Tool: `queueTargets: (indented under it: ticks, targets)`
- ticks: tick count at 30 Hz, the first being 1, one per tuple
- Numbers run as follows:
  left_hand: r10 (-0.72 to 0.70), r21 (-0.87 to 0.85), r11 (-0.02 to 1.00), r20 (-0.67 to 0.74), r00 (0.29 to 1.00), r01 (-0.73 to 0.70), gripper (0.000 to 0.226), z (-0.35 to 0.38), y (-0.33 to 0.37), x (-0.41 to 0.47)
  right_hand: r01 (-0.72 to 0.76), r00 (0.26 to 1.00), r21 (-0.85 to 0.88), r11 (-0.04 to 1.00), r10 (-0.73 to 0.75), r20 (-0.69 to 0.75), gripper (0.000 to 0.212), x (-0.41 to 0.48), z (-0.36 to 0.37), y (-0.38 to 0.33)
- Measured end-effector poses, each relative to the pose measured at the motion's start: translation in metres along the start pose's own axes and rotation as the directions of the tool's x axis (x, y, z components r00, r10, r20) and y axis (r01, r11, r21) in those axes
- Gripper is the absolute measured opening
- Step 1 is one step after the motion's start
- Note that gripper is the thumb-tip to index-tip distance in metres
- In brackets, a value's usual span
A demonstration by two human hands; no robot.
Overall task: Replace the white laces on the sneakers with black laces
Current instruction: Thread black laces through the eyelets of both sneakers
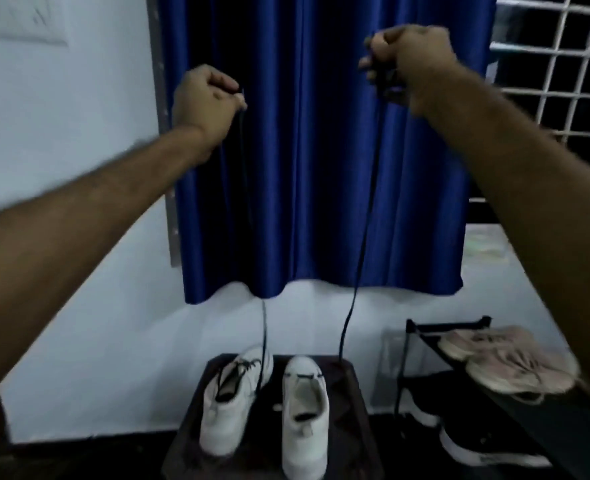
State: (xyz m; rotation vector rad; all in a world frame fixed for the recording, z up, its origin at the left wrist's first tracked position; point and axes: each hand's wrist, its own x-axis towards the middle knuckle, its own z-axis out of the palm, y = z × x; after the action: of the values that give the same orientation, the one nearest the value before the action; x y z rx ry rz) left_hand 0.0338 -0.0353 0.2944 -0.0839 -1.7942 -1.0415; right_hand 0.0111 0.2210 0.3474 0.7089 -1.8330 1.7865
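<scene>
Two white sneakers stand side by side on a small dark table [352, 403]. The left sneaker [229, 401] carries black lacing over its tongue. On the right sneaker [305, 415] a single black bar of lace crosses near the toe, and its tongue lies open. A black lace [359, 258] runs up from the shoes in two long strands. High in front of the blue curtain, my left hand [205, 105] pinches one strand's end. My right hand [409, 62] grips the other end, raised a little higher. Both strands hang nearly straight.
A blue curtain [314, 161] hangs behind the hands over a white wall. A black shoe rack [421, 332] at the right holds pinkish sneakers [504, 358] on top and black shoes [473, 441] below. A white window grille [560, 64] is at upper right.
</scene>
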Motion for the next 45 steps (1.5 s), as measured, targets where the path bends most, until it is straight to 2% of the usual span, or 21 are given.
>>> queueTargets:
  ticks: [3,6,8,11,14,17,20,21,22,24,26,29,35,37,40,42,45]
  targets:
    - [0.011,0.246,0.968,0.106,0.994,-0.037,0.010,0.005,-0.061,-0.045,-0.003,0.995,-0.125,0.992,0.016,0.103,0.016,-0.028,-0.004,0.053]
    - [-0.046,0.352,0.935,0.222,0.974,-0.036,0.011,0.024,-0.115,-0.107,-0.059,0.975,-0.177,0.983,0.094,0.202,0.009,-0.069,0.003,0.133]
    - [-0.108,0.420,0.907,0.292,0.950,-0.026,0.011,0.042,-0.148,-0.152,-0.168,0.947,-0.189,0.967,0.211,0.241,0.007,-0.105,0.009,0.196]
    - [-0.190,0.497,0.867,0.404,0.895,-0.040,0.005,0.070,-0.183,-0.216,-0.385,0.859,-0.197,0.902,0.428,0.281,0.003,-0.155,0.018,0.276]
    - [-0.293,0.538,0.842,0.508,0.810,-0.033,0.006,0.092,-0.196,-0.265,-0.507,0.785,-0.190,0.841,0.541,0.302,0.006,-0.187,0.030,0.326]
    - [-0.392,0.527,0.845,0.495,0.776,0.091,0.013,0.100,-0.196,-0.299,-0.521,0.755,-0.217,0.826,0.564,0.335,0.013,-0.206,0.040,0.358]
    - [-0.542,0.544,0.810,0.549,0.636,0.221,0.035,0.102,-0.190,-0.318,-0.542,0.726,-0.208,0.814,0.579,0.372,0.009,-0.224,0.048,0.380]
    - [-0.576,0.536,0.800,0.562,0.594,0.268,0.036,0.102,-0.189,-0.322,-0.548,0.719,-0.198,0.813,0.578,0.385,0.007,-0.228,0.051,0.386]
    - [-0.592,0.525,0.794,0.558,0.581,0.305,0.032,0.102,-0.189,-0.322,-0.550,0.713,-0.185,0.814,0.573,0.404,0.005,-0.230,0.053,0.388]
    - [-0.609,0.499,0.787,0.531,0.589,0.363,0.022,0.101,-0.191,-0.322,-0.547,0.701,-0.181,0.818,0.565,0.435,0.004,-0.231,0.053,0.389]
    - [-0.611,0.441,0.788,0.474,0.633,0.430,0.021,0.099,-0.196,-0.325,-0.521,0.695,-0.213,0.827,0.556,0.455,0.012,-0.231,0.052,0.389]
    - [-0.607,0.323,0.793,0.346,0.715,0.517,0.033,0.099,-0.202,-0.336,-0.514,0.683,-0.256,0.819,0.571,0.456,0.023,-0.234,0.054,0.391]
    - [-0.608,0.230,0.794,0.280,0.743,0.563,0.030,0.103,-0.210,-0.344,-0.539,0.697,-0.221,0.813,0.578,0.425,0.033,-0.241,0.061,0.398]
    - [-0.616,0.224,0.788,0.286,0.734,0.573,0.023,0.103,-0.212,-0.345,-0.535,0.699,-0.225,0.815,0.576,0.425,0.034,-0.241,0.061,0.398]
    - [-0.613,0.215,0.789,0.317,0.723,0.575,0.032,0.102,-0.212,-0.344,-0.518,0.707,-0.243,0.820,0.571,0.417,0.035,-0.241,0.064,0.398]
    - [-0.629,0.189,0.775,0.326,0.706,0.603,0.029,0.103,-0.213,-0.348,-0.480,0.723,-0.284,0.830,0.558,0.407,0.035,-0.241,0.066,0.396]
    - [-0.694,0.076,0.680,0.389,0.606,0.730,0.031,0.103,-0.217,-0.355,-0.375,0.744,-0.369,0.851,0.513,0.428,0.035,-0.238,0.066,0.390]
